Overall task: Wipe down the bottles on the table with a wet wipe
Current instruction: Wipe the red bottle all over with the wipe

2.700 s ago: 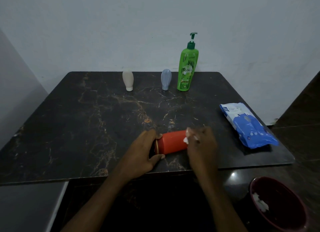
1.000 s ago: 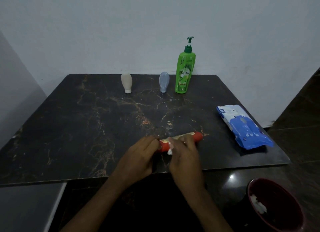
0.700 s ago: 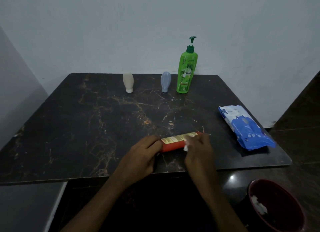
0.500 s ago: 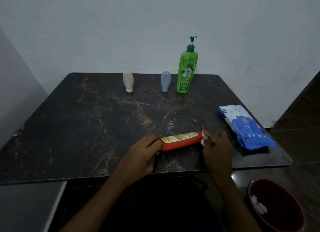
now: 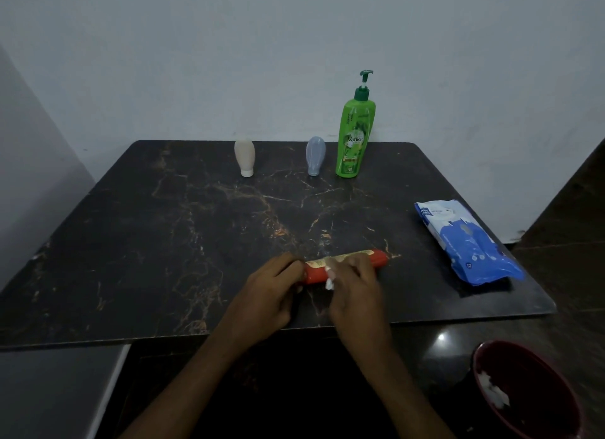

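Note:
An orange bottle [image 5: 376,258] with a yellow label lies on its side near the front edge of the dark marble table [image 5: 163,235]. My left hand [image 5: 271,291] grips its left, cap end. My right hand [image 5: 355,283] covers the bottle's middle, pressing a crumpled white wet wipe [image 5: 329,283] against it. At the back of the table stand a beige bottle [image 5: 244,157], a grey-blue bottle [image 5: 315,155] and a tall green pump bottle [image 5: 355,134].
A blue and white pack of wipes [image 5: 465,240] lies at the table's right edge. A dark red bin [image 5: 530,393] with used white wipes inside stands on the floor at the lower right. A wall runs behind the table.
My right hand has slid the wipe left along the orange bottle, from its right end back to its middle. My left hand still holds the cap end.

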